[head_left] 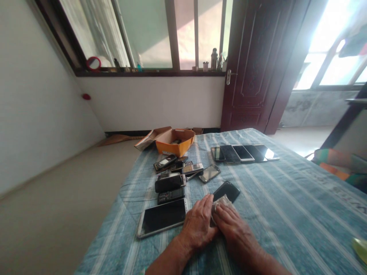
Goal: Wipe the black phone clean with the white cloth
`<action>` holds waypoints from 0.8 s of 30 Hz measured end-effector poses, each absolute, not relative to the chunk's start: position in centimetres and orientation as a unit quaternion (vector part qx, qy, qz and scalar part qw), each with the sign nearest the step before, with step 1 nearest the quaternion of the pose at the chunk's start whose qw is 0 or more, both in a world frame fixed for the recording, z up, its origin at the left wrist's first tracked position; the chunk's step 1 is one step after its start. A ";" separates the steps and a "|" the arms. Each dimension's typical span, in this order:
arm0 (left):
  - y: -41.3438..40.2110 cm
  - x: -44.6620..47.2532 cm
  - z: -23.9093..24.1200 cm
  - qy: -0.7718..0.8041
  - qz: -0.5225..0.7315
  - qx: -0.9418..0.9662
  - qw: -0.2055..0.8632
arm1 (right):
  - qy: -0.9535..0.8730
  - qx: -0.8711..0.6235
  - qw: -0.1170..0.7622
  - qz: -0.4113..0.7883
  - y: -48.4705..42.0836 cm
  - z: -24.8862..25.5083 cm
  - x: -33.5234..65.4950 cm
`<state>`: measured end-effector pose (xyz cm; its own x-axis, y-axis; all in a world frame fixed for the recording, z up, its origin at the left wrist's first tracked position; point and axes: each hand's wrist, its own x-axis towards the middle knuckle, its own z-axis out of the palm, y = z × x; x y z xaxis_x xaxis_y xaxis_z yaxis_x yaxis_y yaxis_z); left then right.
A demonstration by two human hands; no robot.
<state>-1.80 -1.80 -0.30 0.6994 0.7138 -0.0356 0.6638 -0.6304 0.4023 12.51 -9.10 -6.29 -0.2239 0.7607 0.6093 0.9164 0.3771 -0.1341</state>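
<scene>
- Right hand [235, 226]: grip closed over pale cloth [226, 200], lower centre; apparently wiping.
- Left hand [198, 221]: alongside; hold cannot be told.
- Black smartphone [229, 190]: lower centre, just beyond hands.
- Next stroke: likely needs steady backing.

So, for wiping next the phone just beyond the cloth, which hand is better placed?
Probably the right hand: its fingers lie over the cloth, close to that phone. The left hand is at the cloth's left, beside the white-edged phone; whether it holds something is hidden.
</scene>
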 end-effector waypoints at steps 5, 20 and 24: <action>-1.9 -1.8 -0.4 0.390 0.062 0.894 0.211 | -0.745 -0.585 0.299 -0.118 -8.4 -7.2 13.8; -2.0 -2.2 -0.6 0.390 0.077 0.882 0.251 | -0.622 -0.747 0.228 -0.048 -5.5 -6.1 17.6; -1.9 -2.2 -1.1 0.387 0.084 0.884 0.251 | -0.622 -0.747 0.232 -0.035 -4.8 -5.6 17.9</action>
